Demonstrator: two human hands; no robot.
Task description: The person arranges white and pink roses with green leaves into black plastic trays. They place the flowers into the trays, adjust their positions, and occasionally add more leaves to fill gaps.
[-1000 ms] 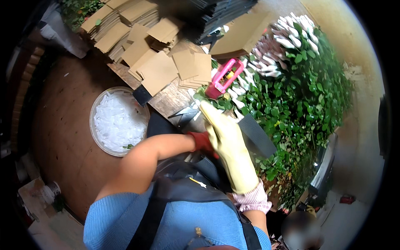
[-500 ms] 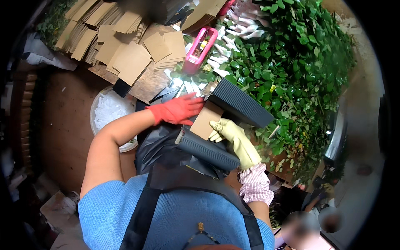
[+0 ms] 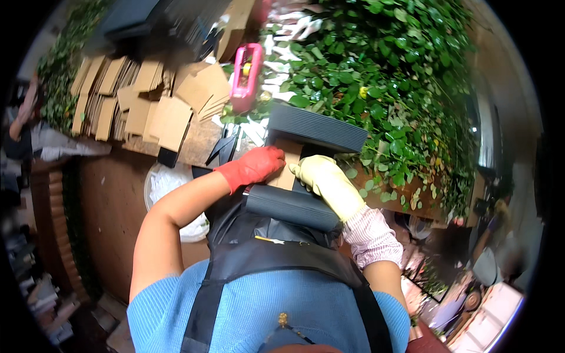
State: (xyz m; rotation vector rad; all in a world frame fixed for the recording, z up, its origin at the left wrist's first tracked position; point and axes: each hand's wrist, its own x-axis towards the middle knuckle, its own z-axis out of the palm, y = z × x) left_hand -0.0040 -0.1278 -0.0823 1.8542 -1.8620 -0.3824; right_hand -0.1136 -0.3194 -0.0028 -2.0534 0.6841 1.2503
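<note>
My left hand, in a red glove, lies on a brown cardboard piece held in front of my chest. In a yellow glove, my right hand grips the same cardboard from the right side. The cardboard sits between two stacks of black ribbed sheets: an upper stack beyond my hands and a lower stack against my black apron. How the stacks join the cardboard is hidden by my hands.
A pink tape dispenser lies on the bench ahead. Flat cardboard pieces are piled to its left. A white round tub with clear plastic stands below my left arm. Leafy green plants fill the right side.
My right hand drew back from near the pink dispenser to the cardboard. My left hand came up onto it. The black stacks and cardboard now sit closer to my chest.
</note>
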